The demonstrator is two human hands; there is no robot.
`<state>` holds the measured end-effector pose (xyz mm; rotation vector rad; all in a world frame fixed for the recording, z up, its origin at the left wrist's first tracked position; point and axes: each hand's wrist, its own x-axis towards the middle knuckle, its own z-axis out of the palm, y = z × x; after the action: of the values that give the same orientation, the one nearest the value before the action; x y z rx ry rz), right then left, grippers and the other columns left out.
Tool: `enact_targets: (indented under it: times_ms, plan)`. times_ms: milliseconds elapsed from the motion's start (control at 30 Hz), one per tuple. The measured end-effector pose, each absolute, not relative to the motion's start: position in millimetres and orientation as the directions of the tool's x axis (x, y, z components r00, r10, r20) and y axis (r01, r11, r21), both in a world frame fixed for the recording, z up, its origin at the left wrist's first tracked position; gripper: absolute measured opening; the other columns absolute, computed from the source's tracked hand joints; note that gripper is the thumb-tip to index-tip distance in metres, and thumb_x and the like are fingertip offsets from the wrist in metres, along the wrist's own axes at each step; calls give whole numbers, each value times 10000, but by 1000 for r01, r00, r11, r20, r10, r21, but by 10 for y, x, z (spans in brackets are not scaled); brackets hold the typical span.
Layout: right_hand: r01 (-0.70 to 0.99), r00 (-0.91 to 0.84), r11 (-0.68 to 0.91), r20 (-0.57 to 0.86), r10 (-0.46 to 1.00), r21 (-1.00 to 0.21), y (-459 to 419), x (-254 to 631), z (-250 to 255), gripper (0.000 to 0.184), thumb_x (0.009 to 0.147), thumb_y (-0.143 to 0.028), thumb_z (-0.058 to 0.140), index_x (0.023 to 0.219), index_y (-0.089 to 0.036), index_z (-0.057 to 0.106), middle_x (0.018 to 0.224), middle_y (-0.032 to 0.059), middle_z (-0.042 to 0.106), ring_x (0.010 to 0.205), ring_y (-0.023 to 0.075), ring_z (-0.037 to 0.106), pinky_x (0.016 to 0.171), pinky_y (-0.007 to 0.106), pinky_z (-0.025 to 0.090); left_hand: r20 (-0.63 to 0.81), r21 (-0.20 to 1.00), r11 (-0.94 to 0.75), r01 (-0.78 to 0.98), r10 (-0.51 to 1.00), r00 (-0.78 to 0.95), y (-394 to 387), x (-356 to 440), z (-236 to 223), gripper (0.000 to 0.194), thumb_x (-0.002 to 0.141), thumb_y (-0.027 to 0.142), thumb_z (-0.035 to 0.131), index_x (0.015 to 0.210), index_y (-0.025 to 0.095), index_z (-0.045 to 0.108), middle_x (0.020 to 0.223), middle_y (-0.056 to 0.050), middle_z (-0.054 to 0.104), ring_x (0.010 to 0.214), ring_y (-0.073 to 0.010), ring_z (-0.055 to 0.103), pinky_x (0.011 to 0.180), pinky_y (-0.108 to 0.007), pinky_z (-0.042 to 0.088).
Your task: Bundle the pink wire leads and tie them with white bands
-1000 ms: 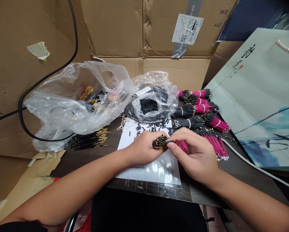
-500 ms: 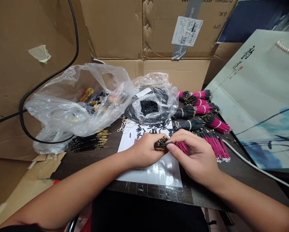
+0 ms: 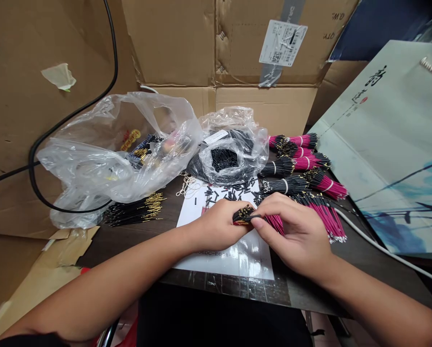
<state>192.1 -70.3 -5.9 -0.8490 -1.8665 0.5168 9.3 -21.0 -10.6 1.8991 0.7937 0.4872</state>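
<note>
My left hand (image 3: pixel 221 224) is closed round a bundle of wires (image 3: pixel 242 215), their gold-tipped ends pointing toward my right hand. My right hand (image 3: pixel 291 231) pinches a short black sleeve (image 3: pixel 255 218) between thumb and forefinger, right at the wire ends. Whether the sleeve is on a wire tip I cannot tell. Below both hands lies a white printed sheet (image 3: pixel 223 260). Loose black sleeves (image 3: pixel 233 193) are scattered on its upper part. Behind them a clear plastic bag (image 3: pixel 204 166) stands open, full of more black sleeves (image 3: pixel 223 159).
Banded pink and black wire bundles (image 3: pixel 286 184) lie at the right, beside a white cable (image 3: pixel 378 243) and a pale paper bag (image 3: pixel 399 144). Loose black wires (image 3: pixel 134 211) and a crumpled plastic bag (image 3: pixel 111 168) sit left. Rubber bands (image 3: pixel 188 185) lie near the sheet. Cardboard (image 3: pixel 172 43) walls the back.
The whole view has shifted slightly. Both hands keep their hold at the wire ends, with the right fingers still pinching the sleeve there.
</note>
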Motion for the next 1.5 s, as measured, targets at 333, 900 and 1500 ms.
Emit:
enact_targets:
  times_ms: [333,900,1500]
  plan:
    - [300,-317,712,637,702,-635,-676,1950,-58,184,830,-37,672,961,-164,691,825,43,683,782,157,628,725,361,518,-49,904,-275,326,693,719,-211,93,-81,145,836,247,538,720,160,541,693,38,525,685,-113,463,635,-246,364]
    - [285,-355,760,672,650,-584,-643,1968,-60,268,819,-22,673,1032,-183,697,889,45,722,799,163,646,724,357,536,-83,933,-217,285,643,761,-201,61,-84,181,829,278,617,724,152,541,690,47,498,675,-101,426,622,-228,367]
    - [419,-504,812,641,579,-405,-652,2021,-72,269,830,-37,670,1080,-136,658,856,68,689,811,174,609,751,371,533,-47,792,-401,460,712,701,-198,36,-98,102,812,201,544,805,172,642,739,-4,659,689,-148,555,662,-254,417]
